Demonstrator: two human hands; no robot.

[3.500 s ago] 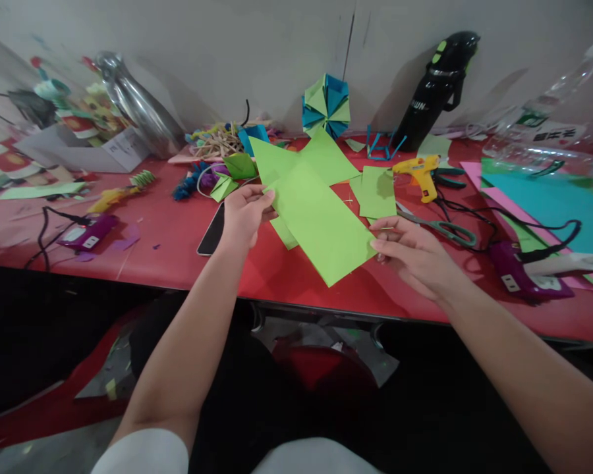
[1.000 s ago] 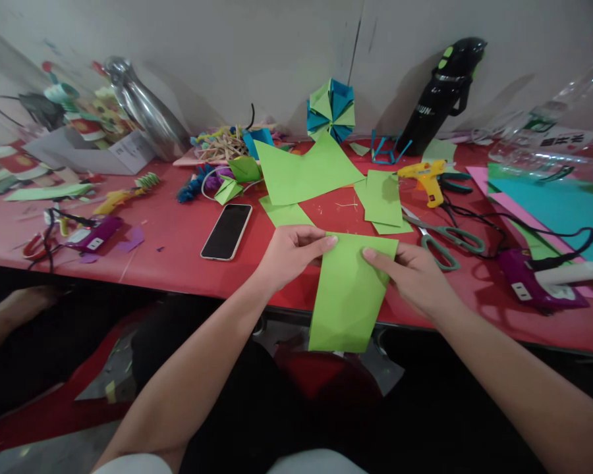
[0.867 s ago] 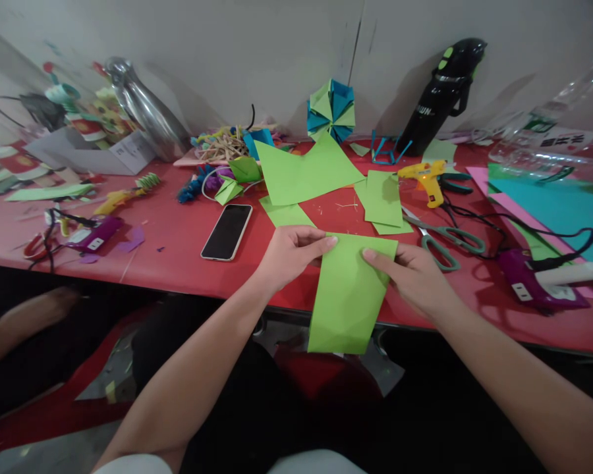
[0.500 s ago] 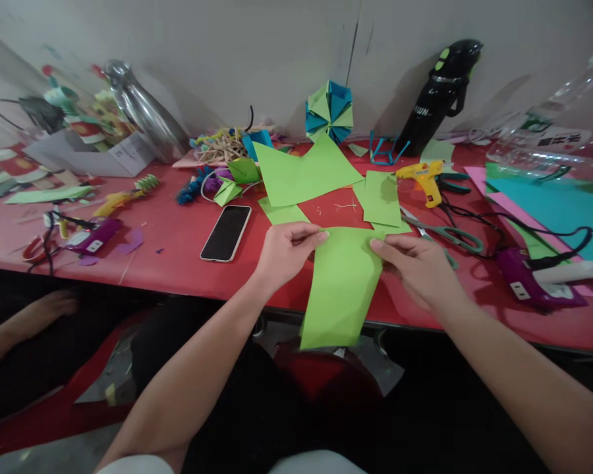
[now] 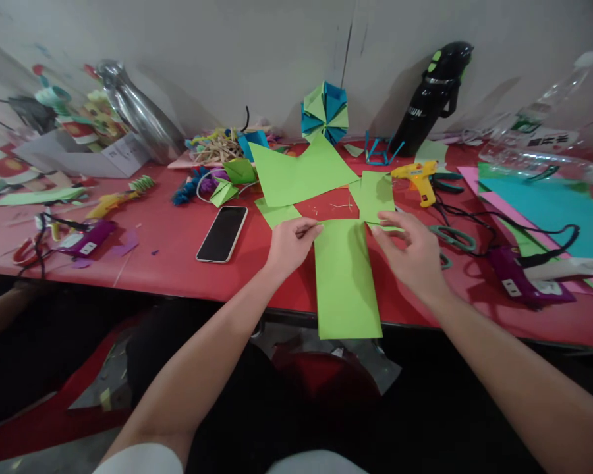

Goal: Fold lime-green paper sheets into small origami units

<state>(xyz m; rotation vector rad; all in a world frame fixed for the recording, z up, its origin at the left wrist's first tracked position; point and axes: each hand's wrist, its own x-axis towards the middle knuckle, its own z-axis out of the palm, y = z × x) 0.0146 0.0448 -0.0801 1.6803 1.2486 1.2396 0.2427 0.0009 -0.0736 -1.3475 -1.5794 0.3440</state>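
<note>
A long light-green sheet of paper [image 5: 346, 283] hangs over the table's front edge, its lower part in front of the gap below. My left hand [image 5: 291, 249] pinches its upper left corner between thumb and fingers. Beside the upper right corner is my right hand [image 5: 409, 249], with thumb and fingers apart and nothing held between them. Behind the sheet lie a large green paper piece [image 5: 301, 172] with a notched top and a smaller green piece [image 5: 377, 196]. Scissors [image 5: 452, 238] with grey-green handles rest right of my right hand, their blades mostly hidden by it.
On the red table [image 5: 168, 280] lie a phone [image 5: 222, 234], a yellow glue gun [image 5: 419, 179], a purple power strip [image 5: 516, 276] and coloured paper sheets [image 5: 543, 210]. Against the wall stand a black bottle [image 5: 432, 99] and a folded paper ball [image 5: 325, 113]. A co-worker's arm [image 5: 2, 309] is at left.
My right hand has let go of the green sheet's upper right corner and its fingers have spread. The sheet's lower end has swung right. The view has shifted slightly.
</note>
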